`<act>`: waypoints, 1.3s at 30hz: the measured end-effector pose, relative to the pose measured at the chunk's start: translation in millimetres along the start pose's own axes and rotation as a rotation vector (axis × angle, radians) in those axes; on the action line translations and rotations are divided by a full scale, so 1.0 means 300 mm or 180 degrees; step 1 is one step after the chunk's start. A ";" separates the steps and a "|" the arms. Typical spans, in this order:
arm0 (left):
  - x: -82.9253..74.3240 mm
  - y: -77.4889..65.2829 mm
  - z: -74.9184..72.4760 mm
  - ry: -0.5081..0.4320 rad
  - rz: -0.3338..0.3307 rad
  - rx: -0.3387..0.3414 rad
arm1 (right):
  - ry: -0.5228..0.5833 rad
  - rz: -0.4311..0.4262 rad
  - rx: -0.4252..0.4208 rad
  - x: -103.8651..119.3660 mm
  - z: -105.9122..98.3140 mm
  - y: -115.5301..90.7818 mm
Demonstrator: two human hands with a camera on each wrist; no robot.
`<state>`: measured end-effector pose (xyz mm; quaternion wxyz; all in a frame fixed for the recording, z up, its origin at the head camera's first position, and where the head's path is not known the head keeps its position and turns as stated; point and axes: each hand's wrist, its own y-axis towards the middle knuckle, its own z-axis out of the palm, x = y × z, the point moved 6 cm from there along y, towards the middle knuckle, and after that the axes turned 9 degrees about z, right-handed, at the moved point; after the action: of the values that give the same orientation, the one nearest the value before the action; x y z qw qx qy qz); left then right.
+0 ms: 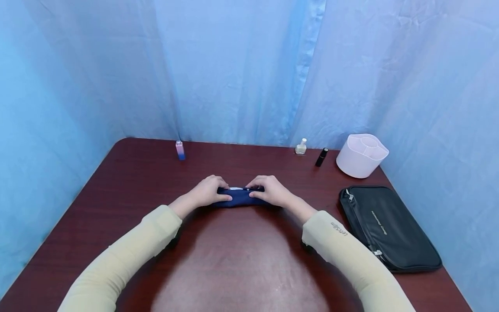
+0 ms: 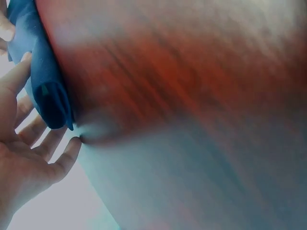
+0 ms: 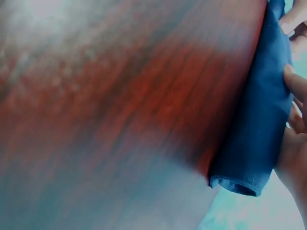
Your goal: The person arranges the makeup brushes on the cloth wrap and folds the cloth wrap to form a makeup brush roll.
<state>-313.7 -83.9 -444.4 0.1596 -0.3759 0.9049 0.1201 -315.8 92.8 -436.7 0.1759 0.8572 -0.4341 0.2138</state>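
A rolled navy blue cloth lies crosswise on the table, with a white strip and a small shiny bit along its far edge. My left hand holds its left end, thumb on the near side and fingers over the far side. At the right end, my right hand grips it in the same way. In the left wrist view, the spiral end of the rolled cloth shows beside the fingers. The right wrist view shows the other hollow end of the cloth and the thumb pressing its side.
Along the back of the dark red table stand a pink-and-blue tube, a white-capped nail polish bottle and a small black tube. A white divided organizer is at back right. A black zipped case lies beside my right forearm.
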 end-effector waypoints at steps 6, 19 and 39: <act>-0.002 0.000 0.000 0.0077 -0.0006 -0.0063 | -0.0187 -0.0113 -0.0095 0.006 0.004 -0.005; 0.000 -0.002 -0.001 0.0058 -0.0031 -0.0086 | -0.0320 -0.0261 -0.0151 0.022 0.007 -0.007; 0.005 0.001 0.000 0.0028 -0.0033 -0.0102 | -0.0258 -0.0253 -0.0281 0.023 -0.001 0.001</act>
<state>-314.8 -84.6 -444.9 0.1502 -0.3836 0.9016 0.1320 -312.4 88.2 -433.0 0.2042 0.8732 -0.4154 0.1525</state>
